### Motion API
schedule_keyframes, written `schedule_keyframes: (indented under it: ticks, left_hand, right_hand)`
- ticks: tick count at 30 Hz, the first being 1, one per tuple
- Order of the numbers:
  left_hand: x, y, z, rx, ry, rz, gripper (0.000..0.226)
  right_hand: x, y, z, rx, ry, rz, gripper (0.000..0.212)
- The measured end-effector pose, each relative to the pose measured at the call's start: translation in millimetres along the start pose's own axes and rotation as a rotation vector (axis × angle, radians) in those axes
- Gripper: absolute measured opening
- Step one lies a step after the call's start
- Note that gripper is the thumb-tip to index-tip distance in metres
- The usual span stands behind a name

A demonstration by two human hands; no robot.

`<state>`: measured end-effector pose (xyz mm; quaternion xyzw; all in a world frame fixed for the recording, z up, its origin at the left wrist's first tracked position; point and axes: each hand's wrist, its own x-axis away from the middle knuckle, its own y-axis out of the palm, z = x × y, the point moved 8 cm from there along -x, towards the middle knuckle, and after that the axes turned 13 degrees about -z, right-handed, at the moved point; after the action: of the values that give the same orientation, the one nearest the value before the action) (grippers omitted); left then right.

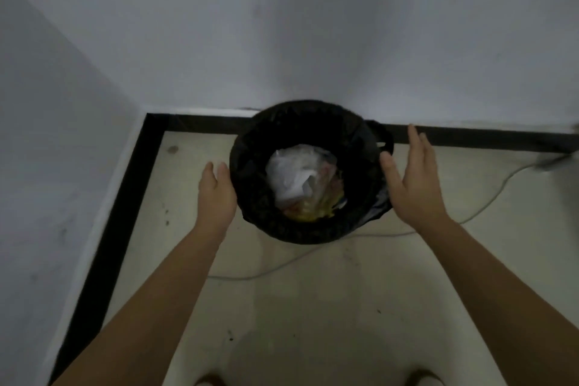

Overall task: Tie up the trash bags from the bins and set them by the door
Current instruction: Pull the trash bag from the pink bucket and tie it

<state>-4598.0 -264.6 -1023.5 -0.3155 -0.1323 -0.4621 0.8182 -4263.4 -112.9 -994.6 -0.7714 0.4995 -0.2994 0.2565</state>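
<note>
While both arms reach down and forward, the left hand (216,194) sits with its fingers loosely together and slightly curled, its fingertips touching or just beside the left side of the bin's rim; I cannot tell whether it has pinched any plastic, but it looks unclamped. The right hand (413,178) is spread flat and open, palm turned inward toward the bin, thumb tip just beside the right side of the rim, holding nothing. Between the two hands stands the round bin, lined with a black trash bag (250,147) whose edge is folded over the rim all the way round. One of the bag's loop handles (383,136) sticks out at the upper right, just beyond the right thumb, so the right hand is the nearer one to it; a flap of loose black plastic also hangs at the lower right below that palm. Inside the bag lie crumpled white plastic (297,172) and some yellowish scraps (313,213), filling it only partway. The bin stands on a pale floor (313,307) close to the wall (282,25), near a corner with a dark skirting strip (194,125), and a thin cable (488,207) trails across the floor to the right. By my judgement the bag is still untied and seated in the bin, and the coming move calls for both hands to close inward on opposite sides of the rim and peel the folded edge upward.
</note>
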Motion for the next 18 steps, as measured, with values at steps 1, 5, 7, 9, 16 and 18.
schedule_keyframes:
  ticks: [1,5,7,9,16,18]
  left_hand:
    - [-16,3,-22,0.082,-0.048,0.009,0.061]
    - [-64,39,-113,0.246,-0.014,-0.092,0.068]
    - [-68,60,-128,0.282,0.045,-0.162,0.053]
    - [-71,74,-128,0.260,0.106,-0.204,0.036]
    - [-57,36,-81,0.285,0.076,-0.171,0.021]
    - [-44,8,-41,0.374,0.129,-0.143,0.023]
  right_hand:
    - [-5,6,17,-0.051,0.024,0.033,0.074]
    - [-28,68,93,-0.197,0.191,0.006,0.089]
    - [-42,96,120,-0.443,0.282,-0.064,0.104]
    - [-54,116,136,-0.643,0.338,-0.116,0.094]
    - [-55,101,98,-1.015,0.290,-0.021,0.024]
    - [-52,74,76,-1.063,0.262,0.072,0.032]
